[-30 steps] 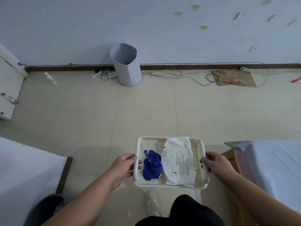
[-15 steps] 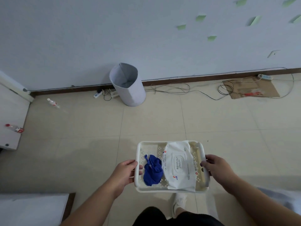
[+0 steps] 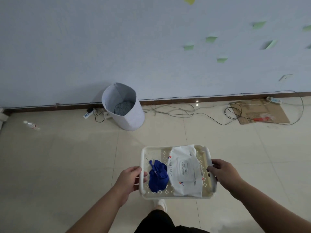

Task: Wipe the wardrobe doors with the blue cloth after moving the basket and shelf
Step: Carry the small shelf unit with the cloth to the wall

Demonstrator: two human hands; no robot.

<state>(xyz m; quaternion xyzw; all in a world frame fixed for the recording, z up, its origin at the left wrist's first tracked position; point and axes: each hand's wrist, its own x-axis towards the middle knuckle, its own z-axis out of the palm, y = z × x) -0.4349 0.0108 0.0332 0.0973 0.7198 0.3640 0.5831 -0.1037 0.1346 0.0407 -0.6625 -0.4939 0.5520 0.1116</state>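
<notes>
Low at 6 o'clock, white perforated plastic basket (image 3: 176, 197) is held level, long axis 9–3: L hand (image 3: 130, 179) grips its 9 o'clock rim, R hand (image 3: 222, 174) the 3 o'clock rim. Crumpled blue cloth (image 3: 158, 177) lies inside, nearer L hand.

Pale blue-grey wall (image 3: 84, 39) dotted with green paper notes (image 3: 211, 39) (upper right), dark brown skirting board (image 3: 218, 97) below, glossy beige floor tiles (image 3: 58, 157), grey bin (image 3: 133, 122) against the wall, tangled black cables (image 3: 176, 109), flattened cardboard (image 3: 272, 111) at right, white power strip (image 3: 87, 114), plastic bottle (image 3: 32, 125) lying at left
</notes>
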